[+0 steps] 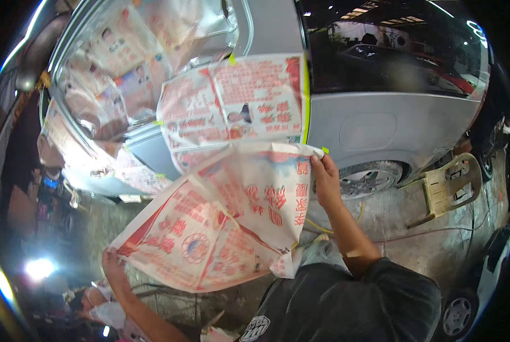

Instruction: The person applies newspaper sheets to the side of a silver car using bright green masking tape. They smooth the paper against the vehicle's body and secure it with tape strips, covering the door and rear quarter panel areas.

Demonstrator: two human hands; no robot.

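A large newspaper sheet (232,222) with red print is stretched between my two hands in front of the grey car (403,119). My left hand (114,262) is closed on its lower-left corner. At the upper-right corner, my right hand (325,178) pinches the edge, thumb and fingers together. Beside those fingers sits a small piece of yellow-green tape (325,150). The sheet sags and creases toward its lower right. Just beyond it, another newspaper sheet (238,102) is taped flat to the car's side, and a yellow-green tape strip (307,108) runs down its right edge.
More paper (112,62) and clear film cover the car's open doorway at the left. A rear wheel (369,179) shows right of my hand. A beige plastic chair (446,188) lies tipped on the floor. A yellow hose (318,227) crosses the concrete. Another car's wheel (459,315) is lower right.
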